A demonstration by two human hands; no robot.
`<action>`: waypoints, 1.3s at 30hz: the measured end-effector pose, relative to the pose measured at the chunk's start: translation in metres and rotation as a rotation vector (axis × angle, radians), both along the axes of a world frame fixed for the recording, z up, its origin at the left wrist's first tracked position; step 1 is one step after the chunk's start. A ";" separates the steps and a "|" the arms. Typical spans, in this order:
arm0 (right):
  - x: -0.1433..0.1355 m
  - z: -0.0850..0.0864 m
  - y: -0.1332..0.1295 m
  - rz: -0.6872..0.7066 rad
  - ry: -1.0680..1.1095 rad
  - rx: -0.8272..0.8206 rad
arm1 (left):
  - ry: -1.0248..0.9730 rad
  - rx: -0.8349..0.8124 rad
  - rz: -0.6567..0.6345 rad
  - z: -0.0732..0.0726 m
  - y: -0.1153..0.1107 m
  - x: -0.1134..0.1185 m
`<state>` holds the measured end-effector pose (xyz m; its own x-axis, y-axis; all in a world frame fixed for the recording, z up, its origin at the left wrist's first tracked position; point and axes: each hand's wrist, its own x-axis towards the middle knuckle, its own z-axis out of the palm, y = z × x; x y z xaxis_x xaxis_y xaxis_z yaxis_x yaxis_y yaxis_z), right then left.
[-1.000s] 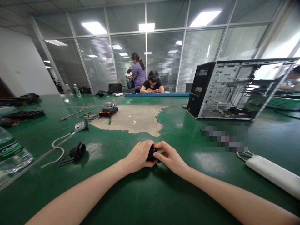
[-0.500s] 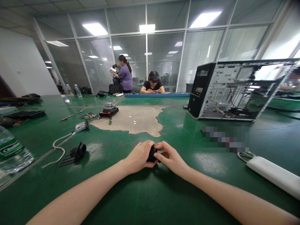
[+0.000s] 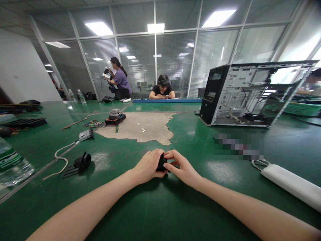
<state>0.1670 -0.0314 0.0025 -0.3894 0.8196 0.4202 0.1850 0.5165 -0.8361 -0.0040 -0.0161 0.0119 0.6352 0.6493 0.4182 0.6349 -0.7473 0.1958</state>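
Observation:
Between my two hands, low over the green table, is a small black object; its details are too dark to make out. My left hand wraps round its left side, fingers over the top and thumb underneath. The fingertips and thumb of my right hand pinch its right side. To the left on the table lies a black part with a round end and several prongs. A small metal bracket sits behind that, beside a pale cable.
An open computer case stands at the right, with a white power strip nearer. A water bottle is at the left edge. Further back are a black and silver part and two people, one standing, one seated.
Both hands keep their hold on the black object with hardly any movement. The standing person in the background has shifted left. The view has moved slightly.

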 end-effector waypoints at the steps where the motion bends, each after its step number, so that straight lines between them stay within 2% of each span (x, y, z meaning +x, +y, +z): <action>1: 0.000 -0.001 0.001 -0.002 0.006 -0.020 | 0.001 0.001 -0.001 0.000 0.000 0.000; 6: 0.000 -0.003 0.001 0.053 0.006 -0.160 | 0.000 0.008 -0.009 -0.001 0.001 0.000; 8: 0.000 -0.002 0.000 0.062 -0.008 -0.143 | 0.001 0.009 -0.013 -0.002 0.002 -0.001; 13: 0.001 0.000 -0.001 0.007 -0.011 0.023 | 0.007 0.020 -0.016 -0.002 0.002 -0.001; 18: 0.000 -0.001 0.000 -0.007 -0.015 -0.030 | 0.008 0.021 -0.007 -0.002 0.002 0.000; 23: 0.000 -0.001 -0.001 0.043 -0.035 -0.129 | -0.001 0.022 -0.006 -0.003 0.002 0.000; 31: 0.001 0.004 -0.005 -0.015 -0.055 0.140 | 0.015 0.028 -0.019 -0.002 0.002 -0.001; 39: 0.000 0.001 -0.005 -0.031 -0.073 -0.004 | 0.056 0.094 -0.050 -0.002 0.004 -0.001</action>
